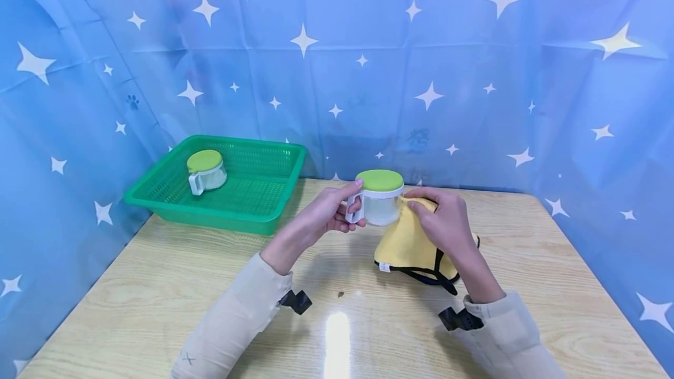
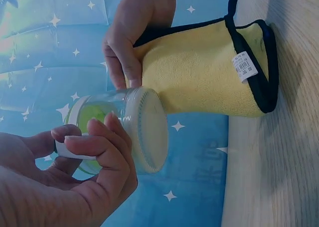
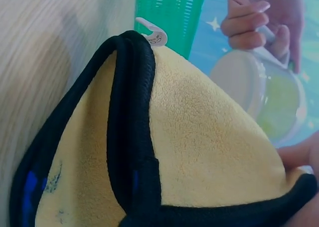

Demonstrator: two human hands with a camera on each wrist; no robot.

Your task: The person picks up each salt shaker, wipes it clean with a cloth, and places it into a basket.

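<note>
A clear seasoning jar (image 1: 381,208) with a green lid and white handle is held above the table. My left hand (image 1: 339,206) grips it by the handle, thumb up near the lid. In the left wrist view the jar (image 2: 144,129) lies sideways in the picture, its ribbed base facing right. My right hand (image 1: 444,218) pinches a yellow cloth (image 1: 402,241) with black edging against the jar's right side. The cloth hangs down to the table, folded, with a white label (image 2: 244,67) near its lower edge. In the right wrist view the cloth (image 3: 204,137) hides most of the right hand.
A green plastic basket (image 1: 221,224) stands at the back left of the wooden table (image 1: 158,297). Inside it sits a second jar (image 1: 213,178) with a green lid and white handle. A blue curtain (image 1: 337,75) with white stars hangs behind and along both sides.
</note>
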